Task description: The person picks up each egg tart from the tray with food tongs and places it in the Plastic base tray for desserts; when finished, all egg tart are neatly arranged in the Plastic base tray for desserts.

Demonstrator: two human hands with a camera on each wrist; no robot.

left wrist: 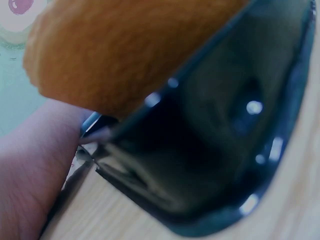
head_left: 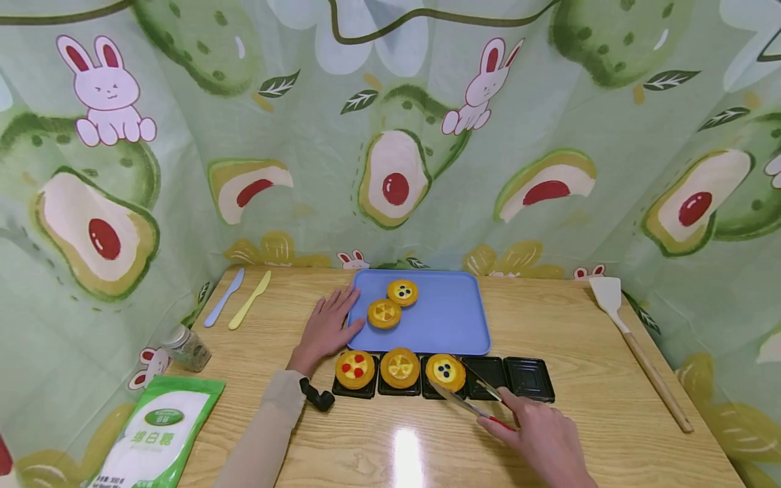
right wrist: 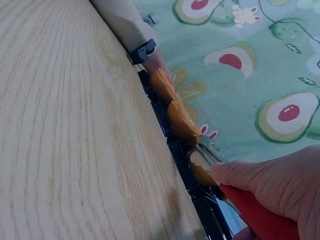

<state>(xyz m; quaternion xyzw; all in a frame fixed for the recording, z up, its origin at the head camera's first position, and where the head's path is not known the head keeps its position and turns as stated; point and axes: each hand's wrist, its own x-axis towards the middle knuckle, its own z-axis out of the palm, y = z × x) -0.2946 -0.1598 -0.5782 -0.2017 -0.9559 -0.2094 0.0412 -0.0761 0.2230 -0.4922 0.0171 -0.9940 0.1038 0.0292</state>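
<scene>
I see right hand (head_left: 543, 434) gripping red-handled metal tongs (head_left: 472, 398), tips closed around round yellow blueberry tart (head_left: 445, 371) in third black tray cup (head_left: 443, 393). Left hand (head_left: 326, 329) flat, fingers spread, steadying blue plastic tray (head_left: 448, 325). Tart likely light, crumbly: pinch crust rim gently.

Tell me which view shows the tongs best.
The head view: the tongs show whole, tips at the blueberry tart, gripped by the right hand. The right wrist view shows only their red handle; the left wrist view shows none.
</scene>
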